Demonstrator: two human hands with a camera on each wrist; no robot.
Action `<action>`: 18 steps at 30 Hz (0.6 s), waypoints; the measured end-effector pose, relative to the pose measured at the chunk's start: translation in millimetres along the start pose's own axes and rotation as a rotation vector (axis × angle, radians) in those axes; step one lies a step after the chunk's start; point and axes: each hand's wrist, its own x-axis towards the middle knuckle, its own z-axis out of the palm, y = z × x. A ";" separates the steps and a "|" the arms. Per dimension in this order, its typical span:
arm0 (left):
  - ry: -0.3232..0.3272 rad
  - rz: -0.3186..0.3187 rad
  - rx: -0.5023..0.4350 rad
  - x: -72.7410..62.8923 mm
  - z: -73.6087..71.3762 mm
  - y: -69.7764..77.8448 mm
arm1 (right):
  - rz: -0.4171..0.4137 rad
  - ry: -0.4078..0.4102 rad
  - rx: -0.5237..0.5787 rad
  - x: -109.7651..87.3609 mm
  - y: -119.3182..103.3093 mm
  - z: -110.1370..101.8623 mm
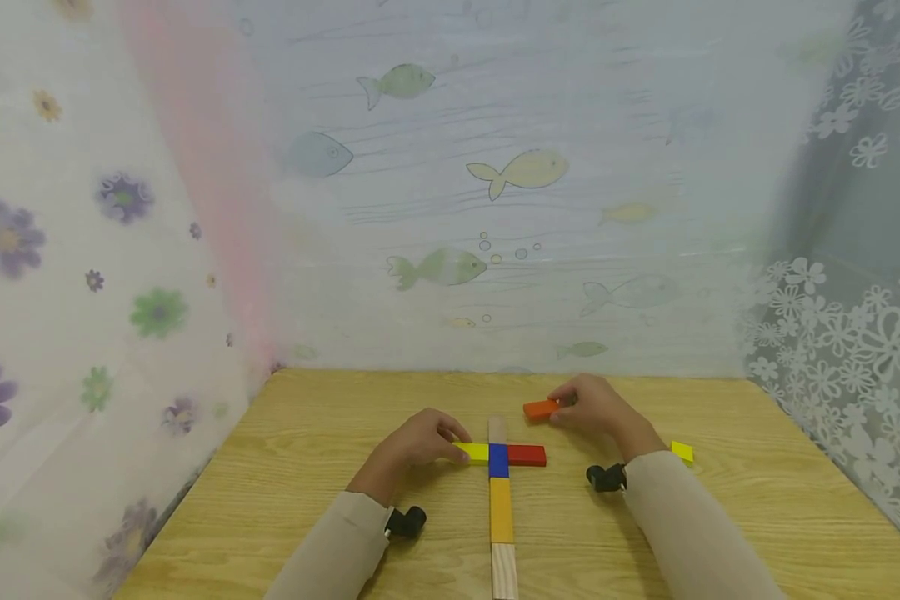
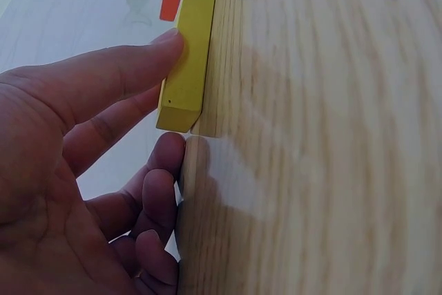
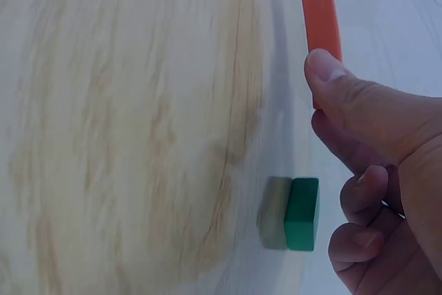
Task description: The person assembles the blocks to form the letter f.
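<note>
My left hand (image 1: 422, 437) pinches the outer end of a yellow block (image 1: 478, 453), thumb on the near side. That block's other end meets a blue block (image 1: 498, 461). A red block (image 1: 527, 455) lies against the blue one's right side, a plain wooden block (image 1: 497, 429) beyond it. Toward me run an amber block (image 1: 501, 510) and a pale wooden block (image 1: 504, 571), making a cross shape. Up and right of the cross, my right hand (image 1: 594, 408) holds an orange block (image 3: 322, 18) by one end between thumb and fingers, raised off the table.
A green block (image 3: 302, 213) sits on the table below the right hand in the right wrist view. To the right of that forearm lies a small bright yellow block (image 1: 682, 452). Patterned curtains (image 1: 525, 250) hang behind the wooden table (image 1: 307, 500) and along its sides.
</note>
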 end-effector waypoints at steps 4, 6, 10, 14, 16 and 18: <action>-0.004 0.005 -0.002 0.0 -0.1 -0.1 | 0.031 0.002 -0.008 4.4 -5.7 1.1; -0.004 0.011 -0.002 -0.1 -0.2 -0.5 | 0.038 -0.004 -0.011 6.3 -7.7 1.8; -0.008 0.024 0.001 0.2 -0.3 -1.6 | 0.063 -0.014 -0.008 9.2 -9.2 3.9; -0.014 0.029 -0.004 0.8 -0.7 -3.0 | 0.065 -0.014 -0.009 11.7 -9.1 6.2; -0.018 0.030 -0.012 0.9 -0.2 -3.2 | 0.072 -0.018 0.006 11.4 -10.8 7.0; -0.019 0.033 -0.014 1.1 0.0 -3.4 | 0.073 -0.022 0.012 11.4 -12.5 7.3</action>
